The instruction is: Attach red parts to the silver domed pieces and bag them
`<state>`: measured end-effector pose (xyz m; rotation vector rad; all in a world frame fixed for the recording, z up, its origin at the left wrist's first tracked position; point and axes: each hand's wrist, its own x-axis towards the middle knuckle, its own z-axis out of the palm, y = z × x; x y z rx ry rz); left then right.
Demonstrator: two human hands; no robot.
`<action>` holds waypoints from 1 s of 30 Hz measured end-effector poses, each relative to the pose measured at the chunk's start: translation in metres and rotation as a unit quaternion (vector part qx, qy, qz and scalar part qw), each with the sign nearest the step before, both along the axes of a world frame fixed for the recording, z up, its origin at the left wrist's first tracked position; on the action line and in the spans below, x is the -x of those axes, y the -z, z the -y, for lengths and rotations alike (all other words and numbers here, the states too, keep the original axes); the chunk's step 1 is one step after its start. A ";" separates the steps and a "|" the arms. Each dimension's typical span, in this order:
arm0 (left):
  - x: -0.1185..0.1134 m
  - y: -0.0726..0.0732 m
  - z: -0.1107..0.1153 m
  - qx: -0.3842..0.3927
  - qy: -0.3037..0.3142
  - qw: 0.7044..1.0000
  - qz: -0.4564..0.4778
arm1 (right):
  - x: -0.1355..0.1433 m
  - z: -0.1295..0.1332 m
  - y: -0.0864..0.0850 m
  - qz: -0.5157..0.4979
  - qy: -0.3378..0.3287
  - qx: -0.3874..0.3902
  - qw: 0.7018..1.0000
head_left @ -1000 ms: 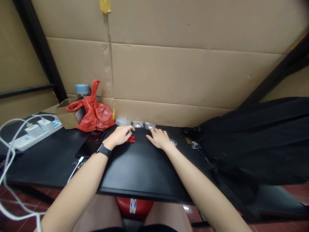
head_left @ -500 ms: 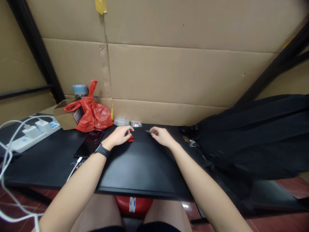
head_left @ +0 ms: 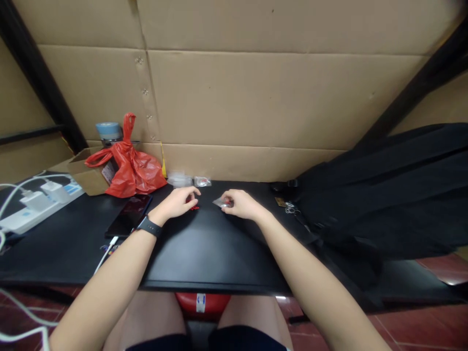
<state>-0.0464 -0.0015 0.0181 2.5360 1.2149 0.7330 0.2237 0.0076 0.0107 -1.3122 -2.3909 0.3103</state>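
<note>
My left hand (head_left: 180, 202), with a dark watch (head_left: 149, 226) on its wrist, is curled low over the table around a small red cord (head_left: 194, 208). Only a bit of the cord shows below the thumb, and the fingers underneath are hidden. To its right, my right hand (head_left: 239, 204) pinches a small clear plastic bag (head_left: 219, 202) between thumb and fingers. Something red and silvery shows inside that bag. Beyond the left hand, another small clear packet (head_left: 202, 182) lies against the cardboard wall.
On the left stand a red plastic bag (head_left: 137, 170), a cardboard box (head_left: 86, 173) and a white power strip (head_left: 36, 209) with cables. A phone (head_left: 127, 217) lies beside my left forearm. Keys (head_left: 291, 208) and black cloth (head_left: 383, 195) lie on the right of the black table (head_left: 215, 253).
The plastic bag in my right hand has turned so its flat side and contents show. Less of the red cord is visible under my left hand. The view has shifted slightly.
</note>
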 end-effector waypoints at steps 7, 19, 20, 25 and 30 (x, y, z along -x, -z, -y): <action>-0.006 -0.002 0.007 0.001 0.012 1.000 -0.018 | 0.003 0.004 -0.006 0.056 0.106 -0.026 0.992; -0.014 0.002 0.007 0.016 0.037 0.999 -0.017 | -0.016 -0.011 -0.007 -0.209 0.091 0.045 0.973; -0.015 0.002 0.007 0.018 0.037 0.999 -0.016 | -0.016 -0.012 -0.007 -0.236 0.086 0.057 0.966; -0.016 0.003 0.008 0.013 0.038 0.999 -0.030 | -0.011 -0.012 -0.010 -0.382 0.095 0.087 0.915; -0.019 0.001 0.013 -0.065 0.008 0.996 -0.062 | -0.011 -0.011 -0.016 -0.462 0.123 0.058 0.876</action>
